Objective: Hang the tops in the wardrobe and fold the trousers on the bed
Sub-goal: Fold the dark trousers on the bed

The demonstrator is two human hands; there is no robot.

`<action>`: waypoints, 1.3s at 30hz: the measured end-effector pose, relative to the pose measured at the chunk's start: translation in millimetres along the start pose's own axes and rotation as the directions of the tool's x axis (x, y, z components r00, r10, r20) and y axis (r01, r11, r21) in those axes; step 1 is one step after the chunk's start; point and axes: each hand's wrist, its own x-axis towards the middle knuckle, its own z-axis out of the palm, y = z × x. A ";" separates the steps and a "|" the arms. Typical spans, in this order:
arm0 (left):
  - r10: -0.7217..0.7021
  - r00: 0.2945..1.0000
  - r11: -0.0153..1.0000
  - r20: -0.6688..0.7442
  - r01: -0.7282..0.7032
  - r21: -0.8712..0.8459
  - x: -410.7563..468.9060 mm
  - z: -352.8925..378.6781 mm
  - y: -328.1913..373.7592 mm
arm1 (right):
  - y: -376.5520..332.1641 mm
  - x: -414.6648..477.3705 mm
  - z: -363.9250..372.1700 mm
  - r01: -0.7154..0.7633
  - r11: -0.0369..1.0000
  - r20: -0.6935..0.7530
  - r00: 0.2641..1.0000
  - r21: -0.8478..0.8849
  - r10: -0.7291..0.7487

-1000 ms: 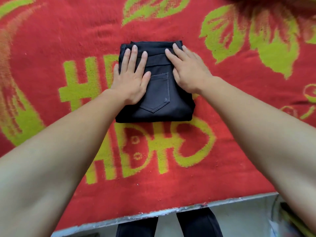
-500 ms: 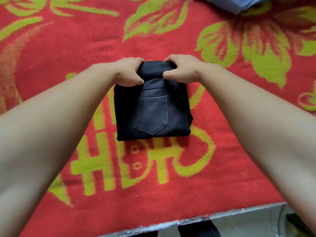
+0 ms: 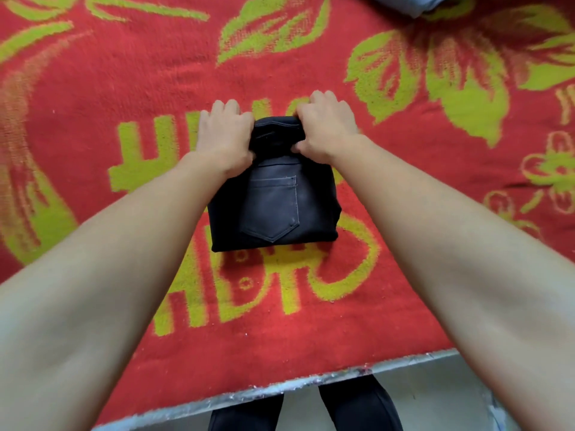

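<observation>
A pair of black trousers [image 3: 273, 209], folded into a compact square with a back pocket facing up, lies in the middle of the red and green bed cover [image 3: 280, 321]. My left hand [image 3: 225, 136] grips the far left edge of the fold, fingers curled over it. My right hand [image 3: 326, 126] grips the far right edge the same way. The far edge of the trousers looks lifted and bunched between my two hands.
A light blue garment [image 3: 417, 3] shows at the top edge of the view. The bed's near edge [image 3: 280, 388] runs along the bottom, with my dark-trousered legs [image 3: 357, 409] and pale floor below it.
My hands went from lying flat on the trousers to gripping their far edge. The folded trousers now sit closer to me in the view.
</observation>
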 end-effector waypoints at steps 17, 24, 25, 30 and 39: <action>-0.155 0.834 0.958 -0.530 -0.003 -0.286 -248.7 -129.8 33.9 | -52.0 -263.8 -99.6 0.167 0.966 -0.563 0.826 0.195 -0.029; -0.206 0.750 0.978 -0.628 0.138 -0.156 -360.1 -208.0 21.3 | -87.7 -322.3 -187.0 0.344 0.936 -0.550 0.770 -0.068 -0.323; -0.237 0.722 0.972 -0.650 0.176 -0.159 -384.7 -214.2 25.1 | -93.3 -336.2 -196.5 0.402 0.911 -0.559 0.735 -0.095 -0.383; -0.342 0.536 0.922 -0.772 0.349 -0.167 -512.1 -223.3 48.4 | -123.3 -410.6 -218.3 0.661 0.709 -0.585 0.483 -0.244 -0.652; -0.554 0.283 0.719 -0.783 0.637 -0.279 -756.4 -204.1 93.5 | -222.2 -572.0 -212.9 0.882 0.314 -0.454 0.134 -0.350 -0.881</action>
